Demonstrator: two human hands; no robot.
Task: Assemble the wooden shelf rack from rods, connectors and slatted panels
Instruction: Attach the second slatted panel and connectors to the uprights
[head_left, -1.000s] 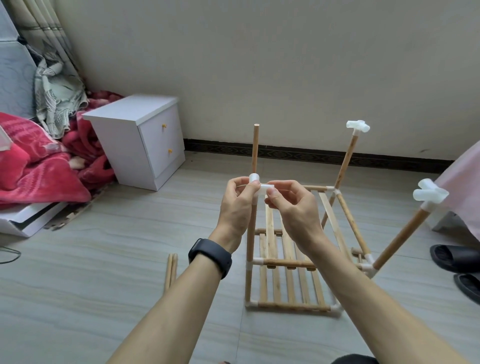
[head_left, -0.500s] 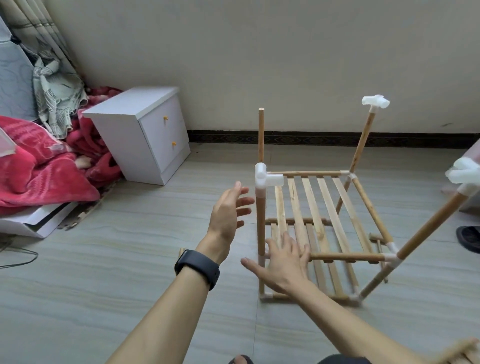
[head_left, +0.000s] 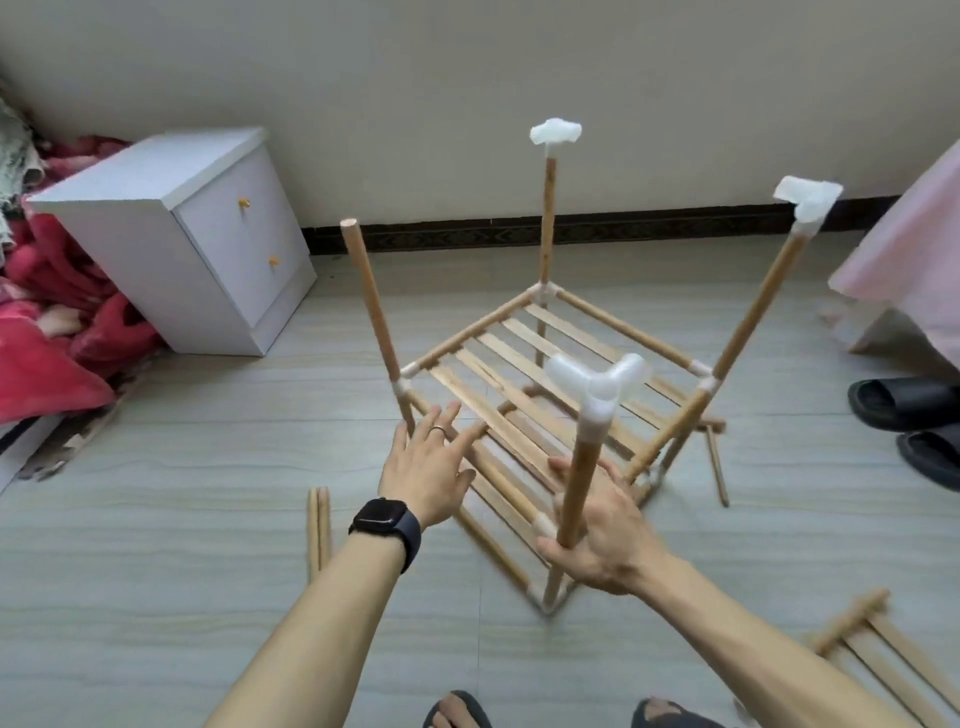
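The partly built wooden rack (head_left: 613, 327) stands on the floor with one corner toward me and a slatted panel (head_left: 524, 358) at mid height. Its near upright carries a white connector (head_left: 597, 382). The back upright's connector (head_left: 555, 132) and the right upright's connector (head_left: 808, 200) are also white. The left upright (head_left: 366, 291) has a bare top. My left hand (head_left: 426, 462), fingers straight and spread, hovers at the rack's left front rail. My right hand (head_left: 602, 540) lies spread behind the near upright's foot, holding nothing that I can see.
A white nightstand (head_left: 208, 249) and red bedding (head_left: 52, 353) are at the left. Two loose rods (head_left: 318, 530) lie by my left forearm. Another slatted panel (head_left: 883, 660) lies at the lower right. Black slippers (head_left: 919, 415) and a pink cloth (head_left: 914, 270) are at the right.
Both hands let go of the white connector on the near upright and dropped to the rack's middle rails. The rack now shows a corner toward me.
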